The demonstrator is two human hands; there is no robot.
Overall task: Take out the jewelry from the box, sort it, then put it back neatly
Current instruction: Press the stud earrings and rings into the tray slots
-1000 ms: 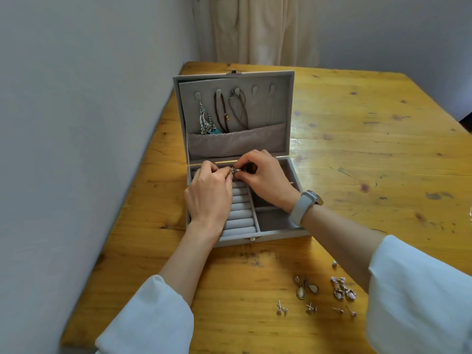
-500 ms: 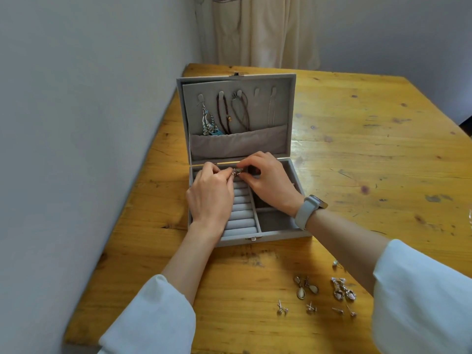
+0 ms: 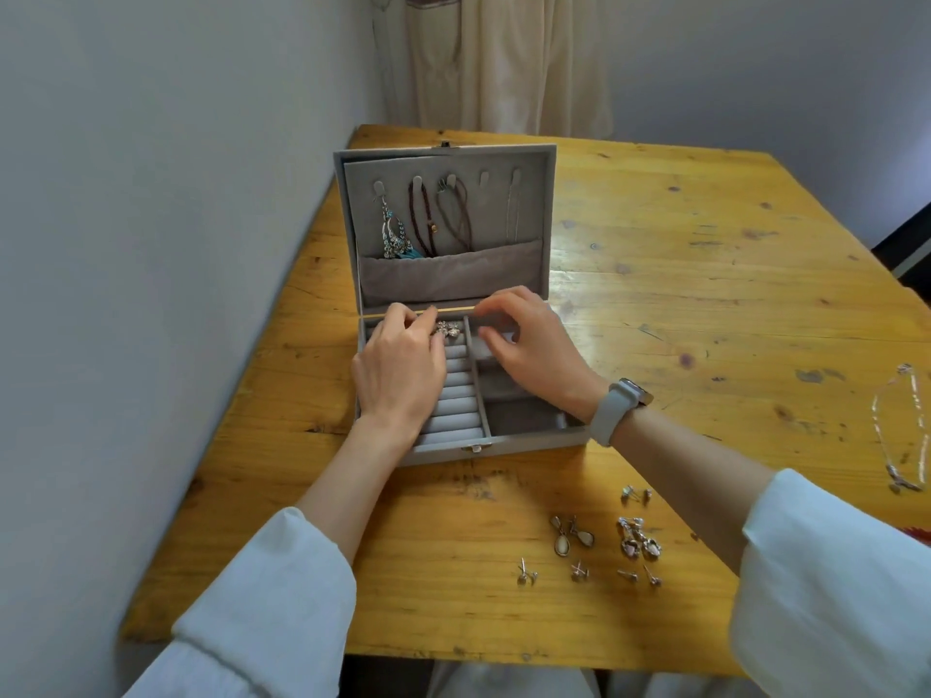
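A grey jewelry box point(image 3: 529, 439) stands open on the wooden table, its lid point(image 3: 531, 193) upright. Several necklaces point(image 3: 423, 221) hang inside the lid above a pocket. My left hand point(image 3: 398, 375) lies over the ring rolls point(image 3: 453, 410), its curled fingertips pinching a small silver piece point(image 3: 448, 329) at the top roll. My right hand point(image 3: 534, 355) hovers over the right compartments with loosely curled fingers, holding nothing. Drop earrings point(image 3: 572, 539), a silver cluster point(image 3: 637, 539) and small studs point(image 3: 526, 576) lie on the table in front of the box.
A thin silver chain point(image 3: 902, 430) lies near the table's right edge. A white wall runs close along the table's left side. A pale curtain point(image 3: 504, 63) hangs behind the far edge. A watch point(image 3: 619, 405) sits on my right wrist.
My right hand has let go of the silver piece and drawn back to the right over the compartments. My left hand stays at the top ring roll with the piece.
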